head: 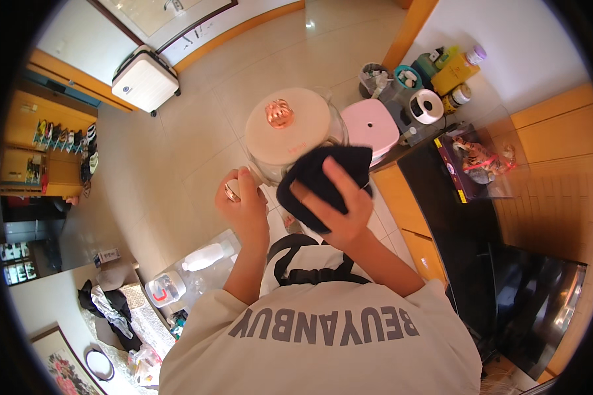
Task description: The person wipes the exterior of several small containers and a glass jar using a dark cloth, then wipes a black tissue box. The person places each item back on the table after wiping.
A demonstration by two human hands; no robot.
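Note:
My left hand [243, 200] is closed around the pale handle of a round lidded pot with clear sides, held up in front of me. The pot's cream lid [309, 116] carries a shiny copper-coloured knob [279, 114]. With fingers spread, my right hand [343, 207] presses a folded dark cloth [301, 173] against the near right side of the pot. The cloth hides that part of the wall. Some of the handle is covered by my left fingers.
Just beyond the pot, at right, stands a pink stool [369, 126], beside a waste bin [374, 79] and a black-topped cabinet [440, 197] bearing a boxed tiger figure [482, 160]. A white suitcase [146, 81] is by the far wall. A low table with bottles [207, 256] lies at left.

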